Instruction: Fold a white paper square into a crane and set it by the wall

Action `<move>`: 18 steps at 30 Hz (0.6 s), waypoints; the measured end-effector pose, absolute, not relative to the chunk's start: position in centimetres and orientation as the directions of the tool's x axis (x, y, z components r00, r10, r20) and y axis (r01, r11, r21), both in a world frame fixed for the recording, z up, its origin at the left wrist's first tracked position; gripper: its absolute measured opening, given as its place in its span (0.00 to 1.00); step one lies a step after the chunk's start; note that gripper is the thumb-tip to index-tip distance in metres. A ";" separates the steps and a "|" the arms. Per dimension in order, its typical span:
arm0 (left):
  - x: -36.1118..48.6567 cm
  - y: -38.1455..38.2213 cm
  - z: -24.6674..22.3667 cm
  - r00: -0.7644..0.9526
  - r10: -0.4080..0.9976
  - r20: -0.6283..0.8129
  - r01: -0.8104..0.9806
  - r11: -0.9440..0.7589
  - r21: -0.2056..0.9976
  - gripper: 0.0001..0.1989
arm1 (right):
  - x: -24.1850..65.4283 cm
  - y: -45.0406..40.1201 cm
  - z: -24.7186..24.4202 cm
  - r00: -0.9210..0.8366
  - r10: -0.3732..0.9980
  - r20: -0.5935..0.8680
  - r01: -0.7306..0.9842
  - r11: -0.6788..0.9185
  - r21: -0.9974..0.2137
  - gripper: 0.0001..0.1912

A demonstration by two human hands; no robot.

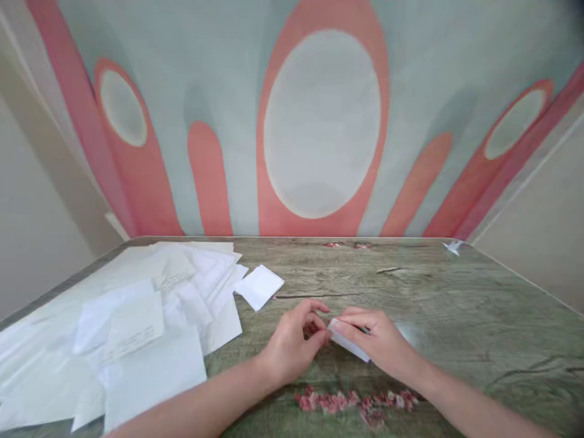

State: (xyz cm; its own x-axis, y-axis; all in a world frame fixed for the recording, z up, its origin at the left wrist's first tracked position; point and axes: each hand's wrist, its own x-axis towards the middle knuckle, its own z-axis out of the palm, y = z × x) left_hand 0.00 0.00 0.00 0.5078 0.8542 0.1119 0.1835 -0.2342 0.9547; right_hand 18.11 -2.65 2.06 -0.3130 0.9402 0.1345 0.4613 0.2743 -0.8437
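Note:
A small piece of folded white paper (350,343) is held over the table by my right hand (381,337), its thumb along the top edge and its fingers behind. My left hand (294,340) is curled at the paper's left end, thumb and fingertips pinched together at the corner, index finger raised a little. Just beyond my left hand lies a small white square of folded paper (260,286), flat on the table. Part of the held paper's back is hidden by my right fingers.
A wide, loose heap of white paper sheets (155,371) covers the table's left side, some with printed lines. The wood-grain tabletop (456,316) carries a pink flower print. A small white scrap (453,246) lies far right. A patterned curtain (237,121) hangs behind.

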 end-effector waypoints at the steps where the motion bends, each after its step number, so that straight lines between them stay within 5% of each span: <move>1: 0.0 -0.1 -0.1 0.512 0.852 0.112 0.181 -0.235 0.955 0.14 | 18.1 -2.7 2.1 -0.315 0.939 0.139 0.460 0.279 -0.843 0.19; 18: 0.4 -0.5 0.1 0.546 0.834 0.075 0.131 -0.174 0.976 0.14 | 18.5 -2.3 1.7 -0.306 0.947 0.101 0.465 0.241 -0.852 0.18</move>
